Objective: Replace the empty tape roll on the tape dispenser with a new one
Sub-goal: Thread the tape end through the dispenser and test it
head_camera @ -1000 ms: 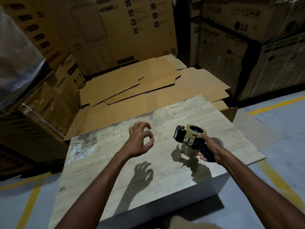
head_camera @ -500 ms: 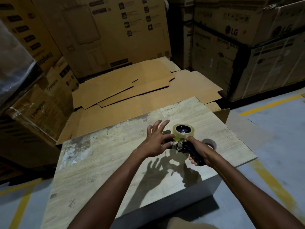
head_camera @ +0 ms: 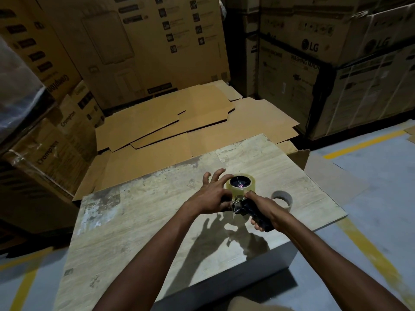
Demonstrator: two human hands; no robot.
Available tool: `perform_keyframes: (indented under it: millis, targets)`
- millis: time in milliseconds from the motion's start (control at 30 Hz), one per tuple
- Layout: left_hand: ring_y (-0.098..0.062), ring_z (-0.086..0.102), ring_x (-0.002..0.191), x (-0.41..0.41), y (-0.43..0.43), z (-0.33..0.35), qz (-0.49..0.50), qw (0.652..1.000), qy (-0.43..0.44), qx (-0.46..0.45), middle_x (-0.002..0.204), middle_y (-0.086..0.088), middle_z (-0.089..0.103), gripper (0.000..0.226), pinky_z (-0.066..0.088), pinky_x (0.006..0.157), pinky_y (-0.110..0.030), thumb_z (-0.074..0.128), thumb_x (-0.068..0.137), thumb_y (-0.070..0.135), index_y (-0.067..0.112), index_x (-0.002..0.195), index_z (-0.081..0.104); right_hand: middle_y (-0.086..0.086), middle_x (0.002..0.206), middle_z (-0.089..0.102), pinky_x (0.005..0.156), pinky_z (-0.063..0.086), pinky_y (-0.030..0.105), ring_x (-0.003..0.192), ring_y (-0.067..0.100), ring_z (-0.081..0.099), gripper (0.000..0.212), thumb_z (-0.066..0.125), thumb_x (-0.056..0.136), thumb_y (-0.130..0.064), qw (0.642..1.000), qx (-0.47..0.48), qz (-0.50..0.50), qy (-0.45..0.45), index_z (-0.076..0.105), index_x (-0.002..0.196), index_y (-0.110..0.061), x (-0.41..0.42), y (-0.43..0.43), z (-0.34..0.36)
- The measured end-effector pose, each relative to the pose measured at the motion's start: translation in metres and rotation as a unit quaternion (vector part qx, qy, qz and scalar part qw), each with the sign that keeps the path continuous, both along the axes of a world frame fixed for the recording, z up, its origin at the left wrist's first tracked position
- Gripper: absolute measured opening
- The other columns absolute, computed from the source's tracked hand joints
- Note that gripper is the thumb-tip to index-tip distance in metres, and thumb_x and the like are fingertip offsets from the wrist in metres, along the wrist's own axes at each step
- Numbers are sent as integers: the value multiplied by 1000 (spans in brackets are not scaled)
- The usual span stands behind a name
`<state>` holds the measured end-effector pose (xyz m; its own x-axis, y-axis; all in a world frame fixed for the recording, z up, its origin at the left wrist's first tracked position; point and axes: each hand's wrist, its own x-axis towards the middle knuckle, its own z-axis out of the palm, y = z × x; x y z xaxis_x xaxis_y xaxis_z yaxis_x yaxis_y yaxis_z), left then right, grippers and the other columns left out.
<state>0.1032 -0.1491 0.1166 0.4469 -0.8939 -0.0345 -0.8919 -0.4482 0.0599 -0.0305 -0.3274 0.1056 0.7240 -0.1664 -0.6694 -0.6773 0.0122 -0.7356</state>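
A black tape dispenser (head_camera: 248, 209) is held above the pale wooden table (head_camera: 143, 221) with my right hand (head_camera: 267, 211) gripping its handle. A full roll of clear tape (head_camera: 241, 186) sits on the dispenser's hub. My left hand (head_camera: 213, 194) is at the dispenser's front end, thumb and lower fingers closed on it beside the roll, upper fingers spread. An empty cardboard tape core (head_camera: 281, 198) lies on the table just right of my right hand.
Flattened cardboard sheets (head_camera: 179, 131) lie on the floor beyond the table. Stacked cartons (head_camera: 336, 63) wall in the back and both sides. Grey floor with yellow lines (head_camera: 363, 140) runs to the right. The table's near right corner (head_camera: 292, 241) is close below my right wrist.
My left hand moved right from open air and closed on the dispenser's front. The dispenser was turned so the roll faces up, uncovering the empty core behind my right hand.
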Motion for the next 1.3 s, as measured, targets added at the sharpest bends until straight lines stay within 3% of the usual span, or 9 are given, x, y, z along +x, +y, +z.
perform_keyframes:
  millis: [167,433,533,667,800,933,1167,1300]
  targets:
    - [-27,4,152,0,4,-4,-12,1000,7,-25,156,-3,31,15,13,114,-57,63,95,32,21,90,73,15,64,61,43,43,21,47,23,56,77,41,100,-66,1000,19,-9,14,68,113,6,4,-4,0]
    - [-25,18,141,6,22,-1,28,996,49,-70,140,-1,38,20,18,111,-47,60,99,40,21,95,67,14,61,64,49,45,24,49,23,57,75,40,101,-64,998,30,-24,40,69,106,5,5,-23,0]
    - [-20,34,128,10,24,6,30,995,74,-55,127,3,46,19,23,108,-42,59,100,39,23,94,64,15,63,65,48,47,24,48,23,58,75,42,102,-63,998,38,-22,38,69,108,6,2,-23,-1]
    - [-16,55,96,13,32,9,54,981,170,-73,104,8,57,13,43,96,-47,58,98,36,25,94,63,15,62,64,44,46,24,46,22,57,73,42,103,-62,998,58,-12,36,69,106,5,-1,-20,-3]
    - [-16,53,83,7,35,11,58,979,177,-77,92,3,58,16,49,82,-43,62,98,29,19,86,56,15,61,63,43,44,23,45,22,56,71,41,103,-62,998,57,-5,37,68,102,4,0,-15,-2]
    - [-17,53,85,5,38,15,48,977,199,-58,92,1,57,18,50,79,-44,61,98,29,15,87,56,15,60,62,42,44,23,44,21,55,71,40,103,-62,998,48,1,34,68,103,4,4,-11,-3]
    - [-11,47,95,10,49,21,14,983,179,-43,94,7,55,19,39,94,-38,59,100,35,20,89,59,14,61,61,42,44,25,46,21,54,68,43,103,-62,998,50,11,21,67,98,2,7,-10,-3]
    - [-12,49,95,11,56,33,-4,976,211,-59,93,6,55,18,42,87,-30,61,100,30,19,86,57,14,61,62,43,44,25,46,21,55,70,42,102,-64,999,49,3,21,67,99,2,10,-8,-8]
